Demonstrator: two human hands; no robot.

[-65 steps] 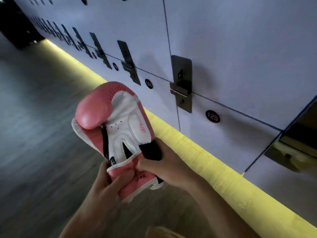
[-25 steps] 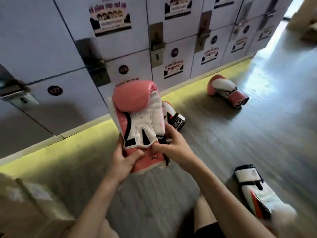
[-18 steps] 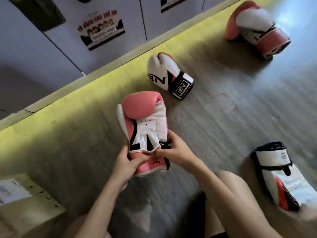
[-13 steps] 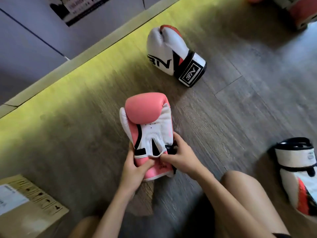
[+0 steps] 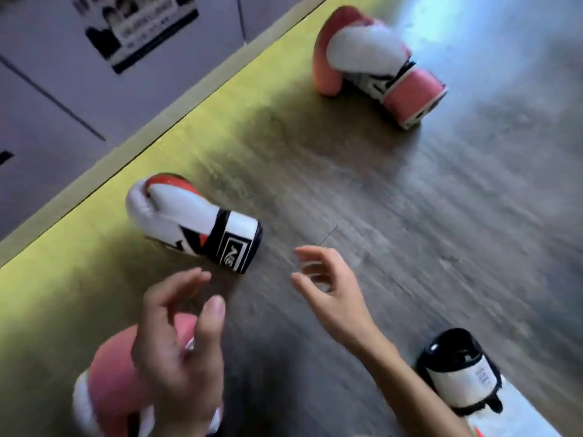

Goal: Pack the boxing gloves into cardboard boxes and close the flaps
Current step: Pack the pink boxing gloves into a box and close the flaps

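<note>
The grey wooden plank floor (image 5: 410, 216), edged by pale lockers (image 5: 47, 105), carries four padded boxing gloves: a pink-and-white glove (image 5: 372, 64) farthest, a white-black-red glove (image 5: 189, 222) nearer, a second pink glove (image 5: 113, 373) under the left hand (image 5: 176, 342), and a white-and-black glove (image 5: 457, 373) near the right hand (image 5: 331, 288). Both hands hover, fingers loosely spread, holding nothing.

Locker room of gym, boxing kind. Bank of pale locker doors (image 5: 56, 99) along wall, thin dark seams between panels, printed sticker (image 5: 142, 26) on one door. Yellow-lit strip (image 5: 94, 247) runs along locker base. Grey-brown wood-plank floor (image 5: 410, 216). Boxing gear loose on floor: pink-and-white glove (image 5: 372, 61) far off, white-black-red glove (image 5: 189, 222) near lockers, black-cuffed glove (image 5: 457, 380) lower right, pink glove (image 5: 110, 373) lower left.
</note>
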